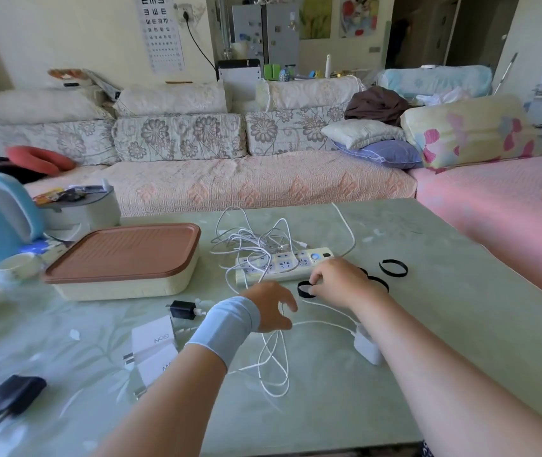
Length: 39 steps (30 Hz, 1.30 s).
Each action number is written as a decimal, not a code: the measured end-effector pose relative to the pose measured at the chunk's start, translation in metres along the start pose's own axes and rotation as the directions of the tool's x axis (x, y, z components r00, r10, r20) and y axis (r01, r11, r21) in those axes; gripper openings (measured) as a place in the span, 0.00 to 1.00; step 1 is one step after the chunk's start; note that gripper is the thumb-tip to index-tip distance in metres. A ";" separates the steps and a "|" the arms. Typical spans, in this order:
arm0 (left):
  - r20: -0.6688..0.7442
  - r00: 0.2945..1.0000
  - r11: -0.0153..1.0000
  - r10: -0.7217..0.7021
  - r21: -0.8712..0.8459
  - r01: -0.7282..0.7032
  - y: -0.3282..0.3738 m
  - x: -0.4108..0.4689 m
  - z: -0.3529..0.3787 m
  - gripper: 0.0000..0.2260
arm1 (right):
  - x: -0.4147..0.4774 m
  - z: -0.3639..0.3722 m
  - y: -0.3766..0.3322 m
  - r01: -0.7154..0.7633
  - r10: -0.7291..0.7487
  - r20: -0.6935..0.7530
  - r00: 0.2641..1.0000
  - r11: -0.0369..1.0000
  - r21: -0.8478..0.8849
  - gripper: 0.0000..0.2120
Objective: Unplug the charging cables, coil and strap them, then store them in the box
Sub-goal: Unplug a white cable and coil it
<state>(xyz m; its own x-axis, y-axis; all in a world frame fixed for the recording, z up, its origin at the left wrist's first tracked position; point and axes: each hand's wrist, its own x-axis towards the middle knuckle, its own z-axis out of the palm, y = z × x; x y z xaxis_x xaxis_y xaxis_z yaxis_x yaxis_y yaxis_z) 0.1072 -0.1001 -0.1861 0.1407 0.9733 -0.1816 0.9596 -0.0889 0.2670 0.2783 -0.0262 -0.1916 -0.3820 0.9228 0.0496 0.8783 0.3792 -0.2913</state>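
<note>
Right hand [335, 282]: thumb and forefinger pinched on black strap loop [306, 289], just in front of power strip [283, 263].
Left hand [271, 308]: fingers curled loosely round white cable [276, 364]; loops trail toward viewer, long axis near-to-far.
Strap lies just right of left hand, nearly touching (key relation for wrapping).
Box [124, 258], lid on, well left.

Glossy green table [428, 291], smooth white plastic power strip [283, 267], matt brown box lid [124, 249], cloth wristband [226, 324]
</note>
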 end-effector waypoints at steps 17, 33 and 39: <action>-0.061 0.997 0.886 -0.042 -0.464 0.009 -0.038 -0.053 0.000 0.18 | -0.051 0.010 -0.037 0.070 -0.022 0.389 0.921 0.992 -0.108 0.10; -0.092 0.991 0.934 -0.099 -0.352 0.061 -0.046 -0.066 -0.020 0.22 | -0.039 -0.028 -0.028 -0.138 -0.024 0.154 0.988 0.319 0.938 0.10; 0.022 0.974 0.958 -0.225 -0.176 0.225 -0.040 -0.103 -0.007 0.37 | -0.040 -0.024 -0.029 -0.276 0.097 0.260 0.961 0.428 0.861 0.09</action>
<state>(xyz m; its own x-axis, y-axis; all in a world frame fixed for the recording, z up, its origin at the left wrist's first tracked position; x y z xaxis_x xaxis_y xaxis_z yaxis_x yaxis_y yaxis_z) 0.0526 -0.1957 -0.1716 -0.0732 0.9634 -0.2578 0.9085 0.1711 0.3813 0.2750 -0.0723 -0.1619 -0.3564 0.9058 -0.2291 0.2336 -0.1511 -0.9605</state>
